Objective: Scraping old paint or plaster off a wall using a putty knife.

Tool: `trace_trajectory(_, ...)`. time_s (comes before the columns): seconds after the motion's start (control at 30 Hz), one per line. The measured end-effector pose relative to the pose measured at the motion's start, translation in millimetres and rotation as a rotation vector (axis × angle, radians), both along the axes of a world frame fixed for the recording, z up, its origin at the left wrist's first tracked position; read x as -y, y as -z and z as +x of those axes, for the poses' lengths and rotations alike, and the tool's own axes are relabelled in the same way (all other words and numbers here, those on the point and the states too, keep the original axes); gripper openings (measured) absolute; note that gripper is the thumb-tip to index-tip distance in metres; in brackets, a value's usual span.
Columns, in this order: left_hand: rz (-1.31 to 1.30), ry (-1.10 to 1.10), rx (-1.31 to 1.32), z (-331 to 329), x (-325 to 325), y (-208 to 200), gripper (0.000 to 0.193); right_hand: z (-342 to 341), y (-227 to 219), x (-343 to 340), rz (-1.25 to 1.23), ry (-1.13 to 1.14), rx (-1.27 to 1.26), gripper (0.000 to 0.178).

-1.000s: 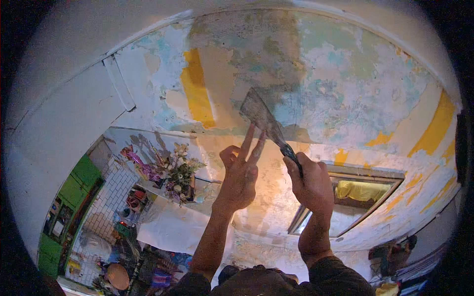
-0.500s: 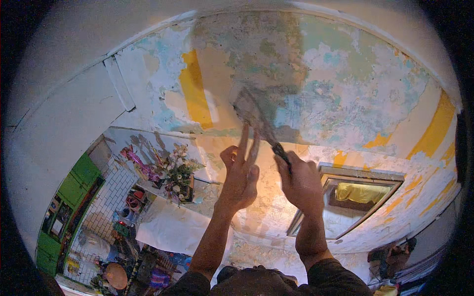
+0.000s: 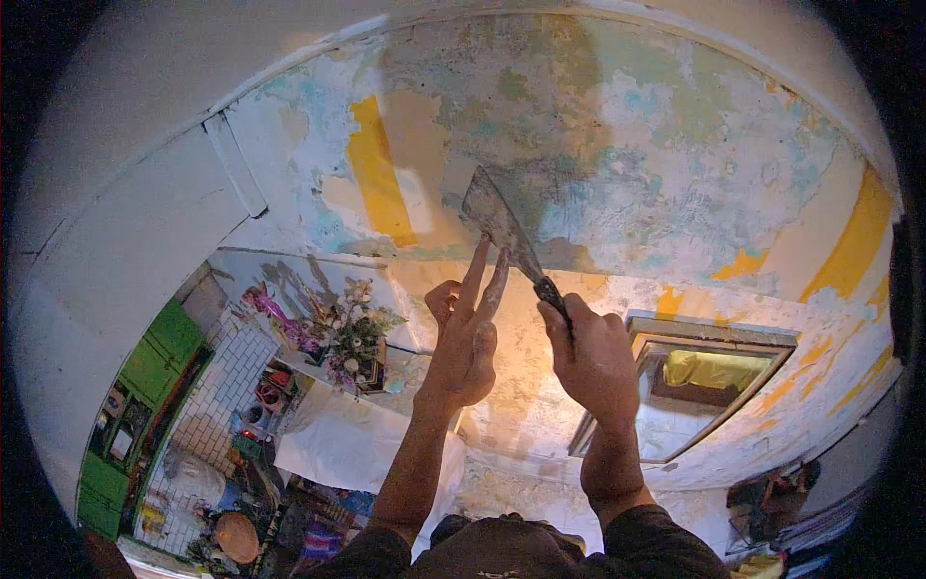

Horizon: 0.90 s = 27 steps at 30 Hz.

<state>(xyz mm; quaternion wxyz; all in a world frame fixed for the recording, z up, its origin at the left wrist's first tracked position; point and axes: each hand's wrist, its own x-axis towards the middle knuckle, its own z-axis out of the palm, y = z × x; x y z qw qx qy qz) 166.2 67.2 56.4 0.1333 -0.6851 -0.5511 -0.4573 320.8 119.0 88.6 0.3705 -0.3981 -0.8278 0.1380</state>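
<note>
My right hand (image 3: 600, 362) is wrapped round the dark handle (image 3: 550, 292) of a wide scraper. Its worn metal blade (image 3: 494, 212) points up and to the left, against the wall. Two outstretched fingers of my left hand (image 3: 463, 352) rest on the lower part of the blade, while the others are bent; this hand grips nothing. Around the blade the wall (image 3: 656, 183) is patchy, with peeling beige paint and bluish, grey and white layers showing. A yellow painted stripe (image 3: 379, 174) runs down the wall left of the blade.
Below right, a framed recess (image 3: 709, 376) holds something yellow. At lower left a flower arrangement (image 3: 357, 333) stands near a white cover (image 3: 333, 439). Green cabinets (image 3: 159, 357) and white tiles lie farther left. The ceiling edge (image 3: 318, 43) curves above.
The scraper, blurred by motion before, now shows sharply, its blade slightly higher and to the right. Both hands keep the same hold, and the view has shifted a little.
</note>
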Motion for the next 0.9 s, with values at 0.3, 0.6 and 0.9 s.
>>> trace_trajectory(0.3,0.086,-0.065,0.039,-7.7,5.0,-4.1,0.05,1.4,-5.0,7.3,-0.078,-0.018,-0.045,0.023)
trace_trajectory(0.6,0.379,-0.248,0.246,-32.8,3.7,3.1,0.021,9.1,5.1,7.5,0.079,-0.114,-0.131,0.023)
trace_trajectory(0.9,0.354,-0.34,0.298,-67.3,-6.8,-29.5,0.012,-8.8,7.2,3.1,0.178,-0.118,-0.159,0.024)
